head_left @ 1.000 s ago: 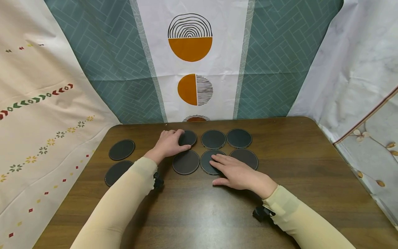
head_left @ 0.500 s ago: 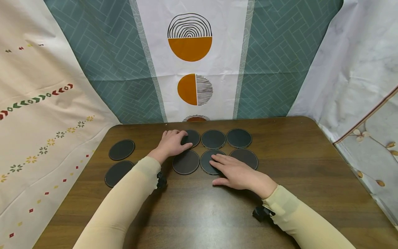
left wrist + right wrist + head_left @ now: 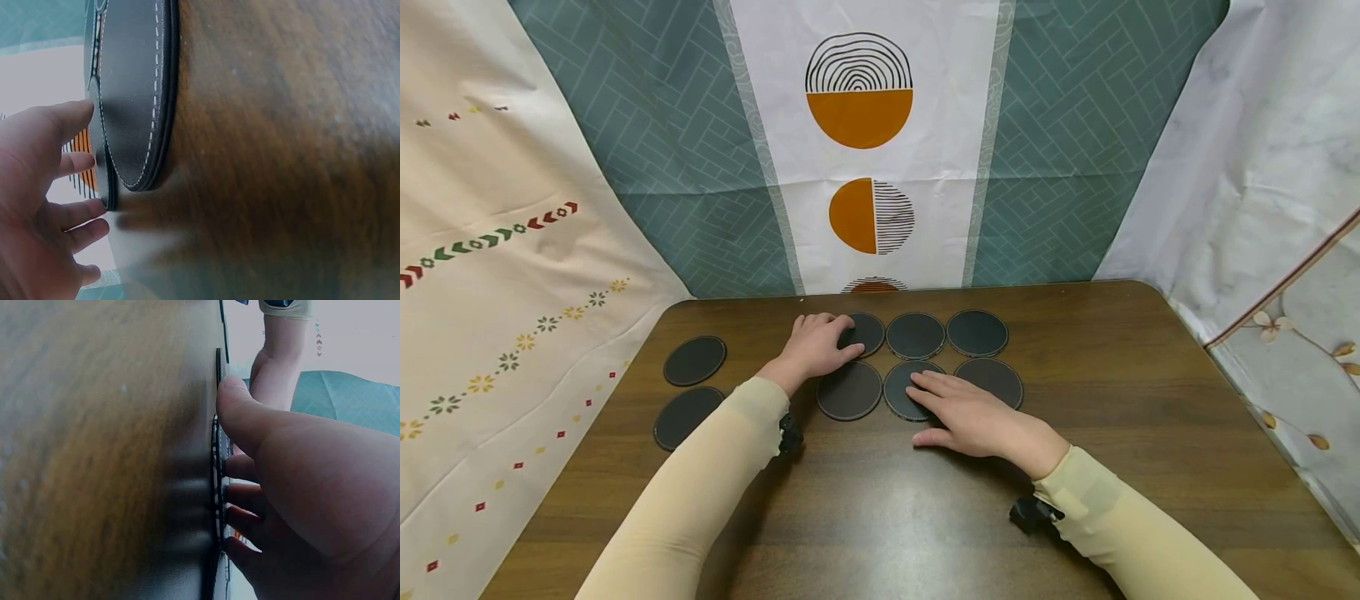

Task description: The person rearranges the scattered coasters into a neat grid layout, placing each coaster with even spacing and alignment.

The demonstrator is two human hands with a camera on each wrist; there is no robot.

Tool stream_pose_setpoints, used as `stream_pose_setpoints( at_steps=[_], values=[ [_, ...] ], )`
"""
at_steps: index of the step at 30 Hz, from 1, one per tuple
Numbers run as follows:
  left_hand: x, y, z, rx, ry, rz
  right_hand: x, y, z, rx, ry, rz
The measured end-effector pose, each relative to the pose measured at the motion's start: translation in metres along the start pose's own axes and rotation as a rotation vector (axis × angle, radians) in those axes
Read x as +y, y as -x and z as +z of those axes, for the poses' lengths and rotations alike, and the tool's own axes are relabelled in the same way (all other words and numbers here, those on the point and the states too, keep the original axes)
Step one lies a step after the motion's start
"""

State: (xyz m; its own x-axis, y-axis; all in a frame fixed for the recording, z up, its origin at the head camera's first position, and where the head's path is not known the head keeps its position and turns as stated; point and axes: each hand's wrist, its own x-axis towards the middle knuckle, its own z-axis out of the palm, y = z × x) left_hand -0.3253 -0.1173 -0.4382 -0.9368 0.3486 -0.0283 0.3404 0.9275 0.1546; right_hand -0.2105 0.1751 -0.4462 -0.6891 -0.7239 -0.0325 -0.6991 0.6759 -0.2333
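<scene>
Round dark leather coasters with stitched edges lie in two rows on the table. My left hand (image 3: 812, 348) touches the back-left coaster (image 3: 869, 333) of this group, its thumb and fingertips at the near side and left edge. In the left wrist view the fingers (image 3: 78, 214) are spread, and the front-left coaster (image 3: 130, 94) lies closer to the camera. My right hand (image 3: 973, 417) rests its outstretched fingers over the front-middle coaster (image 3: 901, 393) and partly covers the front-right coaster (image 3: 996, 379). Its thumb (image 3: 236, 406) stays apart from the other fingers in the right wrist view.
Back-middle (image 3: 915, 335) and back-right (image 3: 977, 332) coasters lie close together. Two more coasters, one farther back (image 3: 694, 361) and one nearer (image 3: 683, 419), lie at the left of the wooden table (image 3: 880, 517). Patterned cloths (image 3: 1060, 167) hang behind and beside it.
My left hand has moved slightly right, sliding the back-left coaster up near the back-middle one; over the last half second it has stayed almost still. The right hand has not moved.
</scene>
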Motion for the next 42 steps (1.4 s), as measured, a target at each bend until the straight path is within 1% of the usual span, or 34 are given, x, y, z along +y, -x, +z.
stream_pose_setpoints(
  at_steps=[6,12,18,22,26,31,37,42],
  values=[
    [0.000,0.001,-0.002,-0.004,0.006,-0.009,-0.001,0.000,-0.001,0.001,-0.002,-0.001],
    [0.000,0.001,-0.003,0.012,0.012,-0.008,0.000,-0.001,-0.001,0.001,0.002,-0.003],
    [-0.006,0.002,-0.003,0.028,0.022,-0.014,0.000,0.000,-0.002,0.002,-0.001,-0.005],
    [-0.010,0.006,-0.003,0.035,0.022,-0.021,0.000,0.000,-0.002,0.003,-0.004,-0.003],
    [-0.013,0.012,-0.005,0.039,0.018,-0.031,-0.001,0.000,-0.002,-0.002,-0.010,0.004],
    [-0.019,0.023,-0.009,0.063,-0.010,-0.051,-0.001,0.001,-0.002,0.002,-0.015,-0.003],
    [-0.030,0.039,-0.010,0.091,-0.016,-0.055,-0.001,0.001,-0.001,0.009,-0.015,-0.006],
    [-0.042,0.055,-0.010,0.095,-0.020,-0.073,-0.001,0.001,-0.001,0.009,-0.008,-0.009]
  ],
)
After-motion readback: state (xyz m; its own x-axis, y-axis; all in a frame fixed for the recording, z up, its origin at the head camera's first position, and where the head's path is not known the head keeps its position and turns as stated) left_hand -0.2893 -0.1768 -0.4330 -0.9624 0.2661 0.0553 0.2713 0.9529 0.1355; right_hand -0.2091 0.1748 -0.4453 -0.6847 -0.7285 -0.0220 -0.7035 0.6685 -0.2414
